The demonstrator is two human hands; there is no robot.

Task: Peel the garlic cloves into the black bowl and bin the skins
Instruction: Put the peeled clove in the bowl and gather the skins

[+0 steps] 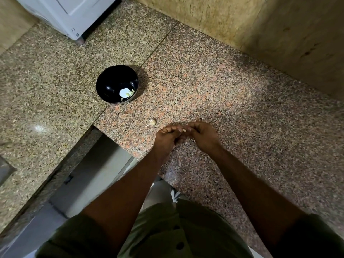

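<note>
Granite counter (204,86): one black bowl (108,84), one loose clove (152,121); left hand (166,139) and right hand (203,135) pinch perhaps another.

The clove (183,130) pinched between the hands (186,136) shows only a pale tip; the curled fingers hide the rest. Pale pieces (125,93) in the black bowl (109,84) are too small to tell cloves from skins. The white appliance (65,13) at the tabletop's (223,90) far left corner is cut off.

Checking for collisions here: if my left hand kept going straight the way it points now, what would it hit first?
The left hand points toward the right hand, fingertips already meeting around a small garlic clove, so it likely meets that clove first.
</note>
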